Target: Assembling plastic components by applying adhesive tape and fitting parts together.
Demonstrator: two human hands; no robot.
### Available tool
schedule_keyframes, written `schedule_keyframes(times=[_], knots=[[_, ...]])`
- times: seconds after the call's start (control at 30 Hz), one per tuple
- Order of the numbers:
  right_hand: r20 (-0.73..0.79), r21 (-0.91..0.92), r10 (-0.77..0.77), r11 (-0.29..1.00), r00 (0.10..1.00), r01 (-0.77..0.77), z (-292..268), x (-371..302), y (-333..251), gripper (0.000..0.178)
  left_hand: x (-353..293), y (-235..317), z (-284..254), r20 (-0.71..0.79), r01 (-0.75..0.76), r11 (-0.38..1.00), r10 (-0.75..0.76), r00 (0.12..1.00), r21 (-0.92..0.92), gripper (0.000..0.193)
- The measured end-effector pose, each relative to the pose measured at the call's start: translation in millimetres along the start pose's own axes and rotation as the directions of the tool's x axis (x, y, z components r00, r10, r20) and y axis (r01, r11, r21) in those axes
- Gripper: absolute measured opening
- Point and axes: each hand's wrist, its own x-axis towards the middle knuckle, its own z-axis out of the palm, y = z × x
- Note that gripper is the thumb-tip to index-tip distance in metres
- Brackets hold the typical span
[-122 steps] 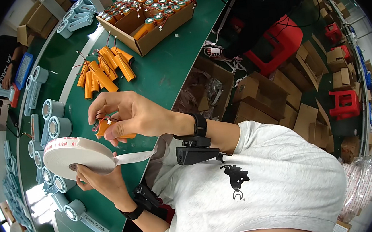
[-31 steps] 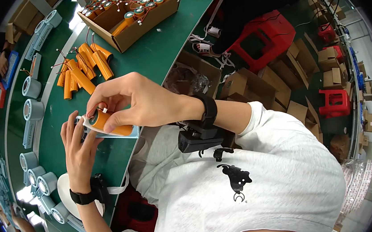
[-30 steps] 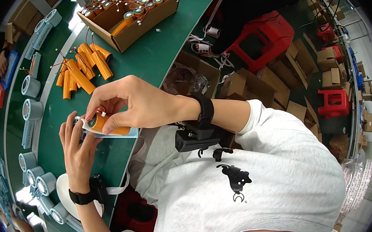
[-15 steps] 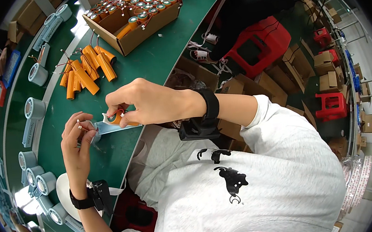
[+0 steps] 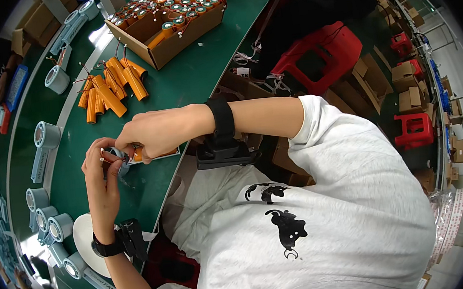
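Note:
On the green table, both hands meet over a light blue handheld-fan housing [image 5: 124, 169], its round head largely covered by fingers. My left hand [image 5: 100, 176] curls around that head, with a thin red wire and white plug [image 5: 104, 155] between thumb and fingers. From the right, my right hand [image 5: 163, 131] reaches over the housing, fingertips pinched close to the left thumb; what they grip is hidden. Under the right palm shows part of an orange battery [image 5: 138, 154] lying in the handle. Beyond the hands lies a pile of orange wired batteries [image 5: 108, 94].
A cardboard box [image 5: 177, 45] of wired batteries stands at the far side. Light blue fan bodies [image 5: 47, 135] line the left. A white disc-shaped thing [image 5: 86, 242] lies beside my left forearm. Red stools [image 5: 321, 58] and cartons stand on the floor at right, near another person's legs.
My right hand has moved left from the battery in the handle to the fan's head, its fingertips now meeting my left hand. The left hand has shifted slightly right.

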Motion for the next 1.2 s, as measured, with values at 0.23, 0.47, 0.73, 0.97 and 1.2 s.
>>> schedule_keyframes(times=[0.23, 0.47, 0.73, 0.97, 1.2], knots=[[-0.103, -0.191, -0.109, 0.978, 0.989, 0.088, 21.3, -9.6, -2.8, 0.016, -7.8, 0.5, 3.6, -0.037, -0.065, 0.989, 0.070, 0.997, 0.135, 0.024], [-0.315, -0.448, -0.338, 0.877, 0.887, 0.174, 25.0, -35.8, -19.7, 0.017, -3.2, 1.3, 1.6, -0.045, -0.037, 0.989, 0.044, 0.998, 0.140, 0.022], [-0.386, -0.266, -0.249, 0.952, 0.888, 0.151, 14.4, -19.6, -12.5, 0.012, -0.7, 10.6, 4.2, -0.018, -0.080, 0.962, 0.088, 0.996, 0.262, 0.025], [0.140, 0.012, 0.066, 0.998, 0.988, -0.068, -3.4, 9.4, 4.1, 0.009, -4.0, 13.0, 4.5, -0.020, 0.070, 0.980, -0.067, 0.998, 0.184, 0.035], [-0.175, 0.425, 0.103, 0.905, 0.979, -0.019, 25.9, -25.5, 15.0, 0.024, 0.4, 15.6, 7.9, -0.014, -0.046, 0.946, 0.053, 0.999, 0.319, 0.053]])
